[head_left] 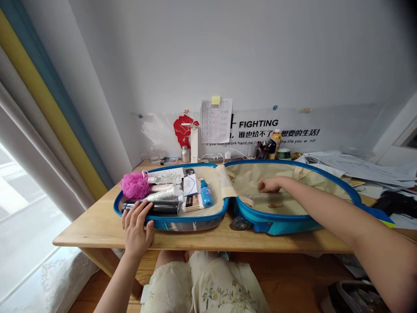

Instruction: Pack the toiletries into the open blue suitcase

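Observation:
A blue-rimmed suitcase [192, 225] lies opened out, with its two halves side by side. My left hand [137, 221] rests on the left half's front rim, fingers stretched out and touching a black cylindrical container [164, 207]. Around it in that half are a pink bath puff [135, 186], clear and white tubes or bottles [164, 194], a blue bottle [206, 194], a white packet [190, 185] and a pack of cotton swabs [193, 202]. Inside the beige-lined right half, my right hand [271, 185] is closed; whatever its fingers hold is hidden. A small brownish patch [275, 205] shows below that hand.
The suitcase stands on a wooden table [87, 221]. Behind it are a white lamp [194, 145], a metallic bottle [185, 154], a yellow bottle [275, 143] and pens [261, 150]. Papers [361, 167] pile up at the right. Curtains [52, 100] hang at the left.

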Motion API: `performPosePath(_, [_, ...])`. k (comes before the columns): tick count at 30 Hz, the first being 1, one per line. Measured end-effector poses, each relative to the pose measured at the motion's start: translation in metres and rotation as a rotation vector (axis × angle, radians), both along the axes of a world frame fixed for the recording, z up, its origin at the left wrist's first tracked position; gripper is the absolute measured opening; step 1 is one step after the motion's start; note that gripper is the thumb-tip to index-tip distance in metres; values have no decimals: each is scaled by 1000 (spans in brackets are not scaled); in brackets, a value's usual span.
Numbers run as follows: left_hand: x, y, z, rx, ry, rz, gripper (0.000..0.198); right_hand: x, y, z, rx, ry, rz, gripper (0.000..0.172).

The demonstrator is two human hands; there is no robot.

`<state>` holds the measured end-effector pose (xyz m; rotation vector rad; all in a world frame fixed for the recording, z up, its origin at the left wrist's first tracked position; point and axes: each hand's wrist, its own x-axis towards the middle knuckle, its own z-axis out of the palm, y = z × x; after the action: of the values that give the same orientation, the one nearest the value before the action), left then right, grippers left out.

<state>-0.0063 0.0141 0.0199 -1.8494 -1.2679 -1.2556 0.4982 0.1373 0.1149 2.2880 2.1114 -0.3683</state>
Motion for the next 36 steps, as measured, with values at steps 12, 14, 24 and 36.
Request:
performPosePath(12, [0, 0, 0, -5, -14, -11, 44, -4, 7, -2, -420, -148, 18, 39])
performPosePath(14, [0, 0, 0, -13, -22, -9, 45, -8, 6, 1, -382, -161, 22, 39])
performPosePath(24, [1, -1, -1, -41, -49, -5, 45, -10, -21, 52, -176, -135, 176, 29])
performPosePath(36, [3, -1, 1, -21, -44, -11, 44, -26, -75, 27, -56, -249, 307, 26])
